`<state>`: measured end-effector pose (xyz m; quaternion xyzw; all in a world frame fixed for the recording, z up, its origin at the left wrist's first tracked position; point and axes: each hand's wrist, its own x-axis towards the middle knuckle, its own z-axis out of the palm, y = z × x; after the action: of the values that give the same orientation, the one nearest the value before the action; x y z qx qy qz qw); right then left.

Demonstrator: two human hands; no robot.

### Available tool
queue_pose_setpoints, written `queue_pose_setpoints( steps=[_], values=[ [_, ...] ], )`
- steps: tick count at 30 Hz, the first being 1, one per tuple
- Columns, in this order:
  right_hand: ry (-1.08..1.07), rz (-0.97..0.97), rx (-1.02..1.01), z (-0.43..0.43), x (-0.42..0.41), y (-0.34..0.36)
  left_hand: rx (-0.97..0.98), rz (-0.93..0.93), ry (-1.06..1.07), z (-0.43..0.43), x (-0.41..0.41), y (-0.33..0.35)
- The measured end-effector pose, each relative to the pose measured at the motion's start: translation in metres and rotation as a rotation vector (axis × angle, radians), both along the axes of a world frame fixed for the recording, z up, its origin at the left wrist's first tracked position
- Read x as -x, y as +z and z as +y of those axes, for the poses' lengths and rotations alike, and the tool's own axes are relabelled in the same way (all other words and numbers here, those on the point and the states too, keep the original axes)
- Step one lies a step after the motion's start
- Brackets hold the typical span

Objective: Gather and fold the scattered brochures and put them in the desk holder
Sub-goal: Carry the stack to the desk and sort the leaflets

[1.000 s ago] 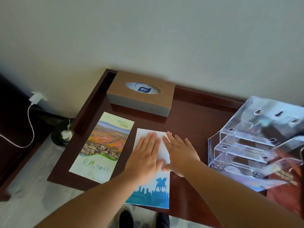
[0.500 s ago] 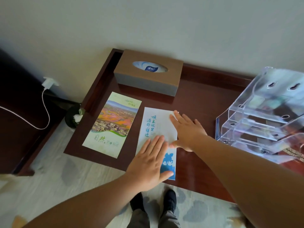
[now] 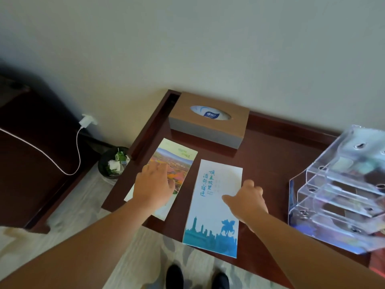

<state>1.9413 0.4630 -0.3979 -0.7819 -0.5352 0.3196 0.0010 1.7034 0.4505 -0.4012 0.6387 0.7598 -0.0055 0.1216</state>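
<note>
Two folded brochures lie flat on the dark wooden table [image 3: 270, 157]. The landscape-photo brochure [image 3: 177, 155] is on the left, and my left hand [image 3: 153, 184] rests on its middle with relaxed fingers. To its right lies the white and blue brochure [image 3: 210, 205], with a city skyline at its near end, which overhangs the table's front edge. My right hand [image 3: 248, 199] is at its right edge, thumb on top of the paper and fingers curled beside it. The clear acrylic tiered desk holder [image 3: 343, 184] stands at the far right.
A brown tissue box [image 3: 208, 124] sits at the back of the table against the wall. Left of the table, on the floor, are a small waste bin [image 3: 113, 161] and a white charger with its cable [image 3: 86, 122]. My shoes [image 3: 175, 276] show below the table's front edge.
My left hand left the white and blue brochure and moved left onto the landscape brochure. My right hand slid down to that brochure's right edge and curled its fingers.
</note>
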Motion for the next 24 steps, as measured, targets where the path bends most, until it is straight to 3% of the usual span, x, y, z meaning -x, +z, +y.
queue_pose_setpoints(
  steps=[6, 16, 24],
  values=[
    [-0.043, -0.033, 0.066, -0.002, 0.005, -0.003, 0.050, 0.056, 0.200, 0.003, 0.012, -0.009],
    [-0.048, -0.150, 0.078, -0.003, 0.019, -0.008, 0.159, -0.006, 0.364, 0.019, 0.021, -0.010],
    [-0.159, 0.145, 0.067, 0.008, 0.011, -0.012, 0.026, -0.148, 0.361, 0.017, 0.015, -0.008]
  ],
)
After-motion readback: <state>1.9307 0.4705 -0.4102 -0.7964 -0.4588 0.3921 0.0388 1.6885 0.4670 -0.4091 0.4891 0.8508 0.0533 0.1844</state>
